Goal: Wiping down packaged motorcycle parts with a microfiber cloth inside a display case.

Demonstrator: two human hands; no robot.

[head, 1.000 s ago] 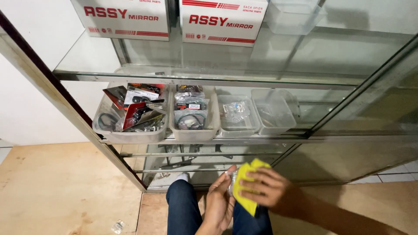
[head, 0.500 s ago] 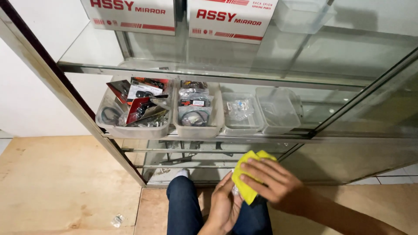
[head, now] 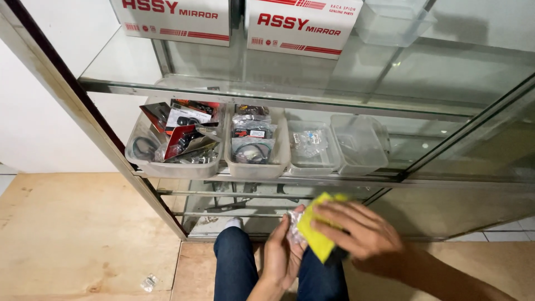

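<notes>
My right hand (head: 356,231) presses a yellow cloth (head: 316,234) against a small clear plastic packet (head: 293,223). My left hand (head: 281,253) cups that packet from below, fingers curled around it. Both hands meet low in the view, above my knees in dark blue trousers (head: 234,267), just in front of a glass display cabinet (head: 312,95). What the packet contains cannot be made out.
On the middle glass shelf stand several clear tubs: one with red-carded parts (head: 173,139), one with bagged rings (head: 253,142), one with a small bag (head: 312,145), one bare (head: 359,142). White boxes (head: 301,25) sit on the top shelf. A small packet (head: 148,282) lies on the plywood floor.
The view has tilted slightly downward. My right hand has slid the yellow cloth a little left and up over the packet, while my left hand has kept its hold.
</notes>
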